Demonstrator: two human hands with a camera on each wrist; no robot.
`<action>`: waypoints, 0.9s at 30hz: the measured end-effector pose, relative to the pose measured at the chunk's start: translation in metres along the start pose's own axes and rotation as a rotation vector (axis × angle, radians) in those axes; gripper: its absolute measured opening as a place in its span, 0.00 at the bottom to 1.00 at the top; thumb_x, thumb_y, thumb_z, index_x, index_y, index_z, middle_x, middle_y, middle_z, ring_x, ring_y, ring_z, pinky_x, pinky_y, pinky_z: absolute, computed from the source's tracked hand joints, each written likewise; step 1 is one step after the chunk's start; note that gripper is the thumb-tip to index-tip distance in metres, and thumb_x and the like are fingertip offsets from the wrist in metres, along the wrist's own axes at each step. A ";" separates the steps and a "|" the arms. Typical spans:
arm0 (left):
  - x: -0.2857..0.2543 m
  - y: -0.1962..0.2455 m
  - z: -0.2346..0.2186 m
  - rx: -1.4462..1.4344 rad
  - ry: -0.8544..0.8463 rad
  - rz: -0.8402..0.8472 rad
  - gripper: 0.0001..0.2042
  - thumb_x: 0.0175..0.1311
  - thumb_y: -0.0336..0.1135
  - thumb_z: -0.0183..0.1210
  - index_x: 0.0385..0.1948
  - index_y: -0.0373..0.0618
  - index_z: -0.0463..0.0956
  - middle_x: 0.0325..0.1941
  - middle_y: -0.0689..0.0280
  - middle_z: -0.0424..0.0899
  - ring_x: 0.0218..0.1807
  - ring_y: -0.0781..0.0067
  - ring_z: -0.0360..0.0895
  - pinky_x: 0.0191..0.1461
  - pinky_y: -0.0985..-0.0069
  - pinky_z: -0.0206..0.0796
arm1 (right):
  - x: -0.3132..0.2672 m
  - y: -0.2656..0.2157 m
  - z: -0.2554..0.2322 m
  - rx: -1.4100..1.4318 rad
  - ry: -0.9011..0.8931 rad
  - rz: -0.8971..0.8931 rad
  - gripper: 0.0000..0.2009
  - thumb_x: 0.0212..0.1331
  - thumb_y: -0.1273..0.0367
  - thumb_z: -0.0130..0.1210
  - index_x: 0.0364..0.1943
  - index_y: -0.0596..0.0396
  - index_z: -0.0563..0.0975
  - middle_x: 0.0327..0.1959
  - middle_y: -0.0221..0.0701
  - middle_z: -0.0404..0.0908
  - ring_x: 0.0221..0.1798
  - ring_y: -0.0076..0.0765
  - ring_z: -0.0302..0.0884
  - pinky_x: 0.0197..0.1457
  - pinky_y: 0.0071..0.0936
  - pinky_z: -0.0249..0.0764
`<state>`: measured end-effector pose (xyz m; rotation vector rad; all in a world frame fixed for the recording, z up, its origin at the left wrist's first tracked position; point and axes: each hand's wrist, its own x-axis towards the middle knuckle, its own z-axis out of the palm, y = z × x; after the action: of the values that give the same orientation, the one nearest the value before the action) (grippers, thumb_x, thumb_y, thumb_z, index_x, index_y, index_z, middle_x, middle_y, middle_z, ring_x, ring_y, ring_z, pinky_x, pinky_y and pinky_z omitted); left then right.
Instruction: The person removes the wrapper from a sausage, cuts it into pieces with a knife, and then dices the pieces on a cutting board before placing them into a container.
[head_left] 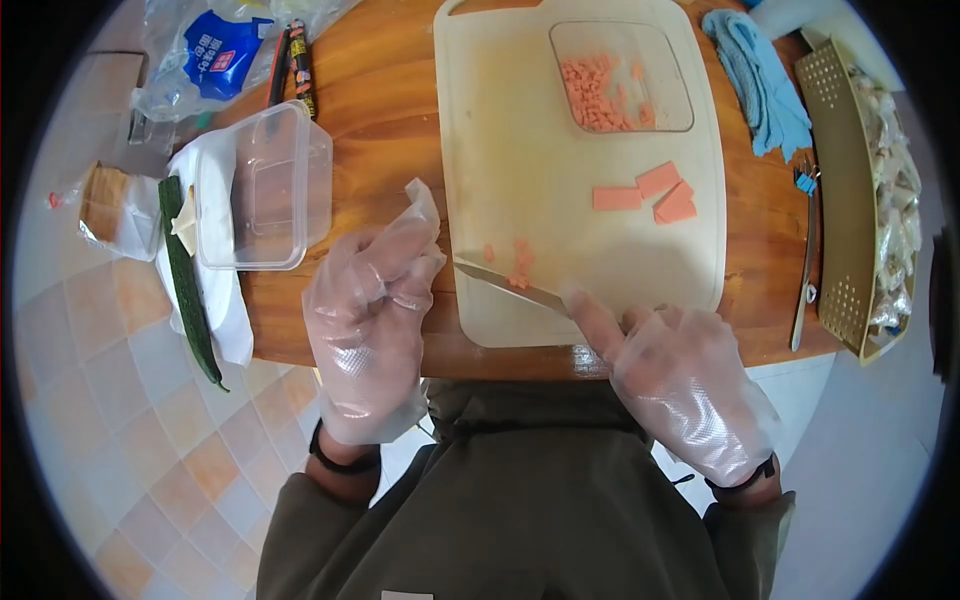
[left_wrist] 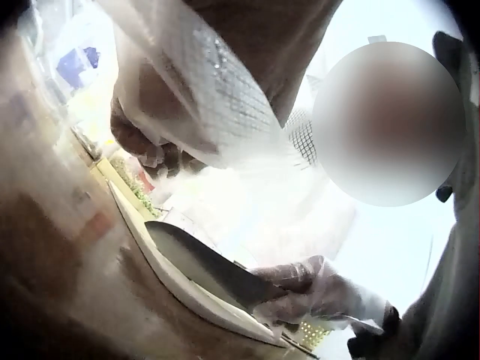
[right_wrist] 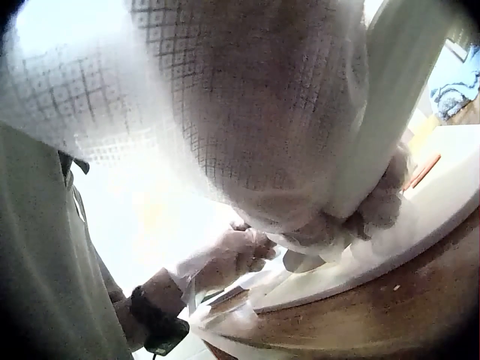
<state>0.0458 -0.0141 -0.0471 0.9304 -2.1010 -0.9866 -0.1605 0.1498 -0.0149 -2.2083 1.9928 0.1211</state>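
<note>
My right hand (head_left: 685, 385), in a clear plastic glove, grips a kitchen knife (head_left: 515, 287) with the index finger stretched toward the blade. The blade lies low over the cutting board (head_left: 500, 120), beside a few small pink diced pieces (head_left: 521, 262). In the left wrist view the knife (left_wrist: 202, 262) shows side-on above the board's edge. My left hand (head_left: 365, 320), also gloved, hovers just off the board's left edge with fingers loosely bent and nothing visible in them. Pink ham-like slices (head_left: 617, 198) lie on the board's right side. Behind them a clear container (head_left: 620, 40) holds pink dice.
Left of the board are a clear plastic box (head_left: 265, 200), a cucumber (head_left: 190, 285) on white paper and a wrapped brown block (head_left: 115, 210). To the right lie a blue cloth (head_left: 760, 85), a long metal utensil (head_left: 803, 260) and a perforated basket (head_left: 838, 150) of bagged items.
</note>
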 end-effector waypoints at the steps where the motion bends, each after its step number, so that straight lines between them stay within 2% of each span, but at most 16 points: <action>1: 0.005 0.008 0.000 -0.087 -0.023 -0.123 0.13 0.66 0.14 0.60 0.49 0.40 0.85 0.44 0.64 0.83 0.40 0.76 0.78 0.46 0.77 0.72 | 0.002 0.003 -0.001 -0.002 0.006 -0.009 0.31 0.54 0.74 0.59 0.68 0.48 0.78 0.21 0.24 0.69 0.21 0.27 0.72 0.24 0.26 0.72; 2: 0.009 0.013 0.001 -0.178 -0.044 -0.240 0.12 0.68 0.15 0.61 0.49 0.38 0.85 0.45 0.64 0.83 0.41 0.76 0.78 0.47 0.76 0.72 | 0.005 0.006 -0.004 -0.017 -0.021 -0.029 0.31 0.55 0.73 0.59 0.69 0.48 0.77 0.20 0.24 0.69 0.21 0.27 0.73 0.23 0.27 0.72; 7: 0.034 0.015 0.006 -0.263 -0.073 -0.284 0.10 0.72 0.18 0.61 0.51 0.37 0.83 0.47 0.63 0.84 0.46 0.74 0.81 0.52 0.75 0.73 | 0.014 0.018 -0.005 -0.216 -0.086 -0.019 0.32 0.56 0.71 0.59 0.71 0.47 0.74 0.21 0.25 0.70 0.21 0.27 0.73 0.21 0.30 0.71; 9: 0.042 0.017 0.007 -0.295 -0.082 -0.293 0.10 0.72 0.19 0.60 0.51 0.36 0.83 0.47 0.62 0.85 0.48 0.73 0.81 0.53 0.75 0.74 | 0.014 0.025 -0.010 -0.088 -0.185 0.037 0.34 0.57 0.72 0.60 0.73 0.50 0.71 0.30 0.26 0.75 0.32 0.30 0.80 0.32 0.33 0.74; 11: 0.050 0.018 0.003 -0.229 -0.153 -0.336 0.09 0.74 0.20 0.59 0.52 0.36 0.83 0.47 0.62 0.86 0.49 0.73 0.82 0.54 0.74 0.75 | 0.014 0.031 -0.020 -0.176 -0.189 -0.005 0.34 0.57 0.72 0.60 0.73 0.51 0.71 0.29 0.26 0.74 0.32 0.29 0.79 0.31 0.32 0.73; 13: 0.055 0.021 0.003 -0.206 -0.179 -0.292 0.09 0.73 0.20 0.60 0.52 0.36 0.82 0.47 0.60 0.86 0.49 0.72 0.83 0.54 0.74 0.75 | 0.013 0.035 -0.024 -0.255 -0.207 -0.055 0.34 0.57 0.71 0.60 0.72 0.51 0.71 0.29 0.25 0.74 0.32 0.29 0.79 0.30 0.31 0.72; 15: 0.061 0.018 0.001 -0.180 -0.199 -0.250 0.10 0.73 0.21 0.60 0.52 0.37 0.82 0.47 0.59 0.86 0.49 0.70 0.83 0.54 0.74 0.75 | 0.015 0.043 -0.027 -0.287 -0.062 -0.175 0.29 0.54 0.69 0.62 0.65 0.53 0.77 0.22 0.24 0.69 0.24 0.27 0.73 0.21 0.28 0.67; 17: 0.068 0.011 -0.005 -0.068 -0.329 0.014 0.12 0.70 0.20 0.61 0.53 0.33 0.81 0.46 0.64 0.86 0.47 0.74 0.83 0.50 0.73 0.75 | 0.016 0.047 -0.022 -0.292 -0.009 -0.204 0.27 0.53 0.67 0.62 0.61 0.54 0.79 0.22 0.24 0.68 0.24 0.26 0.73 0.22 0.27 0.66; 18: 0.068 0.016 -0.006 -0.065 -0.322 0.018 0.12 0.70 0.20 0.61 0.53 0.33 0.81 0.46 0.64 0.86 0.47 0.74 0.83 0.50 0.73 0.75 | 0.016 0.049 -0.019 -0.286 0.040 -0.229 0.25 0.52 0.66 0.63 0.58 0.55 0.80 0.22 0.24 0.68 0.24 0.26 0.73 0.23 0.27 0.65; 19: 0.069 0.026 -0.009 0.111 -0.388 0.032 0.12 0.68 0.20 0.63 0.51 0.33 0.82 0.48 0.61 0.86 0.48 0.69 0.83 0.53 0.72 0.75 | 0.017 0.050 -0.018 -0.293 0.047 -0.232 0.25 0.52 0.66 0.63 0.58 0.55 0.80 0.22 0.24 0.68 0.24 0.26 0.73 0.23 0.27 0.65; 20: 0.068 0.033 -0.009 0.288 -0.453 0.046 0.12 0.66 0.20 0.65 0.50 0.33 0.82 0.50 0.58 0.85 0.50 0.65 0.84 0.55 0.71 0.75 | 0.017 0.051 -0.017 -0.290 0.061 -0.243 0.22 0.50 0.66 0.63 0.52 0.55 0.81 0.22 0.25 0.68 0.24 0.26 0.72 0.24 0.27 0.63; 21: 0.066 0.033 -0.008 0.291 -0.452 0.054 0.12 0.66 0.20 0.65 0.50 0.33 0.82 0.50 0.58 0.85 0.50 0.65 0.84 0.55 0.71 0.75 | 0.017 0.052 -0.015 -0.284 0.074 -0.250 0.19 0.48 0.66 0.63 0.47 0.55 0.83 0.22 0.25 0.68 0.24 0.25 0.71 0.24 0.27 0.61; 23: 0.062 0.031 -0.008 0.507 -0.397 0.244 0.13 0.60 0.22 0.71 0.47 0.36 0.84 0.53 0.53 0.84 0.55 0.58 0.84 0.58 0.70 0.75 | 0.016 0.053 -0.008 -0.307 0.089 -0.242 0.17 0.45 0.67 0.63 0.43 0.55 0.83 0.22 0.25 0.68 0.24 0.25 0.70 0.25 0.27 0.60; 24: 0.061 0.030 -0.009 0.515 -0.397 0.249 0.13 0.60 0.22 0.71 0.47 0.36 0.84 0.53 0.53 0.84 0.55 0.58 0.84 0.58 0.70 0.75 | 0.017 0.053 -0.005 -0.328 0.101 -0.240 0.15 0.43 0.67 0.62 0.39 0.55 0.83 0.22 0.25 0.68 0.24 0.25 0.69 0.25 0.28 0.58; 26: 0.060 0.029 -0.011 0.303 -0.435 0.152 0.18 0.59 0.39 0.76 0.48 0.43 0.86 0.55 0.50 0.84 0.61 0.47 0.80 0.63 0.60 0.74 | 0.015 0.055 -0.008 -0.286 0.144 -0.259 0.15 0.42 0.67 0.61 0.37 0.55 0.83 0.22 0.24 0.67 0.24 0.25 0.68 0.25 0.28 0.57; 27: 0.062 0.031 -0.012 0.305 -0.436 0.152 0.18 0.59 0.39 0.76 0.48 0.43 0.86 0.55 0.50 0.84 0.61 0.47 0.80 0.63 0.60 0.74 | 0.013 0.057 -0.010 -0.254 0.179 -0.281 0.14 0.41 0.68 0.61 0.35 0.56 0.83 0.22 0.24 0.66 0.24 0.25 0.66 0.25 0.28 0.56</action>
<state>0.0108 -0.0536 -0.0005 0.7266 -2.7030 -0.8613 -0.2158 0.1297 -0.0117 -2.7245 1.8097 0.1537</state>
